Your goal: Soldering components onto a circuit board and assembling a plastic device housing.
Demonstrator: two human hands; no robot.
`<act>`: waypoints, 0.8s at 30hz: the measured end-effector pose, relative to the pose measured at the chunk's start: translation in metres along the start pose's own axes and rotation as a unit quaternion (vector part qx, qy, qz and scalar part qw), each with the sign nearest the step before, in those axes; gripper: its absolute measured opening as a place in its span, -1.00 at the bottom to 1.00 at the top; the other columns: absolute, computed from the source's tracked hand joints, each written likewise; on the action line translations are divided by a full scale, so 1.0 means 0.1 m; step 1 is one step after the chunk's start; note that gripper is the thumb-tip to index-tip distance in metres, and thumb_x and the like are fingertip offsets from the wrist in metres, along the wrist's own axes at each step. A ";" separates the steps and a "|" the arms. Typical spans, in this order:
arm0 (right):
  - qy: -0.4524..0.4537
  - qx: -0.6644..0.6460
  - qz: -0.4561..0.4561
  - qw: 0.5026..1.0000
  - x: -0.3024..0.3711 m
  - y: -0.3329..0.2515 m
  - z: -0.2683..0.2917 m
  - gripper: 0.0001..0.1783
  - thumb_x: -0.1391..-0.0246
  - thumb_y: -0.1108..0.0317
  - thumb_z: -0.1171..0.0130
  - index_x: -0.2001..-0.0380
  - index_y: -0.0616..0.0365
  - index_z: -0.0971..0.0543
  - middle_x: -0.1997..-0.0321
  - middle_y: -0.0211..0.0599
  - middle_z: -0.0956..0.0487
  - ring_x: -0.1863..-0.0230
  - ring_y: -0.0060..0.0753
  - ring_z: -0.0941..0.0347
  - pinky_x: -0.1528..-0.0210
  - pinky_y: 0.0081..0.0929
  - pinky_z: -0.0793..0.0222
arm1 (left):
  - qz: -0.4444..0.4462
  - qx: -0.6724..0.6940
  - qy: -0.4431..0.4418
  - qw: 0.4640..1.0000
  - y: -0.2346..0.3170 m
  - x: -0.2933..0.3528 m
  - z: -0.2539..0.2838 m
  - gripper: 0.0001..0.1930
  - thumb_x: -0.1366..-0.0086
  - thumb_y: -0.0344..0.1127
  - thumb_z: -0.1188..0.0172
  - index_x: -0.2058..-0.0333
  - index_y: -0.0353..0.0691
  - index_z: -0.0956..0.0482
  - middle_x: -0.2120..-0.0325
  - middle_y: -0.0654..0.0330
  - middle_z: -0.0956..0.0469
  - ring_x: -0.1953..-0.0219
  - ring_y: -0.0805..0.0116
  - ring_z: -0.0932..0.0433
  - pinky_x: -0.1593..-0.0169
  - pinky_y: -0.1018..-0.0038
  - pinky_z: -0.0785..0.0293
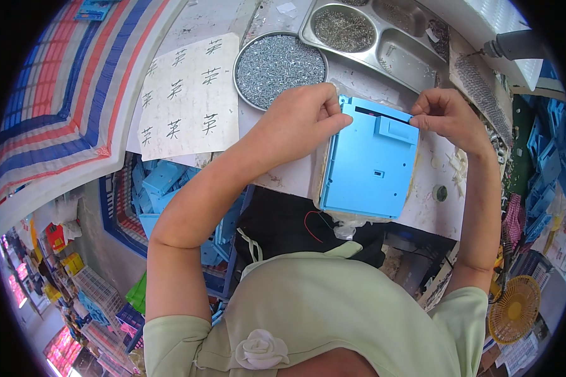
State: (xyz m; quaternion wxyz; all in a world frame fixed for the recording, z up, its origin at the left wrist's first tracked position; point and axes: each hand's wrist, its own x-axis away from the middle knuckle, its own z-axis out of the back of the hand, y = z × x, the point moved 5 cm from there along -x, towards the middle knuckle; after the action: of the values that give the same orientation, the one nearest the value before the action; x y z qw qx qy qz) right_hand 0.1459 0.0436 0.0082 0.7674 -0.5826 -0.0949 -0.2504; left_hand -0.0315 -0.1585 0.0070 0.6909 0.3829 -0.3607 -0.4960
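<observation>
A light-blue plastic housing (365,173) lies on a pale padded support at the table's front edge. It has a long dark slot near its far edge, a raised block beside the slot and several small holes. My left hand (308,119) is closed at its far left corner, with the thumb on the edge and the other fingers curled. At the far right corner, beside the slot's end, the thumb and fingers of my right hand (446,119) pinch the edge. Whether something small sits between the fingertips is hidden.
Beyond my left hand stands a round metal dish (280,69) full of small screws. A steel compartment tray (383,38) holds small metal parts. Handwritten paper (192,100) lies left. A power screwdriver (516,45) hangs at the far right. Blue parts fill a crate (116,213) below.
</observation>
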 end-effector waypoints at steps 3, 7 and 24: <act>0.033 0.047 0.023 0.998 0.00 -0.13 0.00 -0.85 -0.04 0.41 -0.42 0.41 0.20 -0.62 0.47 -0.56 -0.55 0.41 -0.75 -0.40 0.32 -0.70 -0.32 | 0.019 0.036 0.000 0.999 -0.11 -0.01 -0.03 -0.76 -0.27 -0.23 -0.37 0.43 -0.26 -0.55 0.61 0.36 -0.44 0.53 0.60 -0.34 0.43 0.53 -0.29; 0.099 0.228 0.106 0.963 -0.31 -0.73 -0.22 -0.86 -0.04 0.40 -0.38 0.36 0.20 -0.63 0.46 -0.48 -0.58 0.38 -0.60 -0.45 0.28 -0.61 -0.34 | 0.039 0.081 0.000 0.996 -0.22 -0.03 -0.08 -0.76 -0.26 -0.25 -0.40 0.42 -0.25 -0.56 0.57 0.40 -0.47 0.51 0.66 -0.34 0.43 0.60 -0.29; 0.142 0.573 0.377 0.714 -1.19 -1.02 -1.01 -0.87 0.04 0.39 -0.34 0.39 0.16 -0.64 0.29 -0.35 -0.56 0.10 -0.23 -0.47 0.05 -0.28 -0.47 | 0.011 0.111 0.218 0.970 -0.06 0.44 0.19 -0.89 -0.25 -0.42 -0.38 0.28 -0.32 -0.73 0.44 0.20 -0.70 0.43 0.52 -0.59 0.31 0.57 -0.52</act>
State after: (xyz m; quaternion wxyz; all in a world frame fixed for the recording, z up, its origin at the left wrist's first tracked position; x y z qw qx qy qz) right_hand -0.0210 -0.0393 0.0119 0.9894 0.0234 0.1174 0.0819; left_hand -0.0402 -0.2054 0.0154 0.7112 0.5521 -0.2587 -0.3499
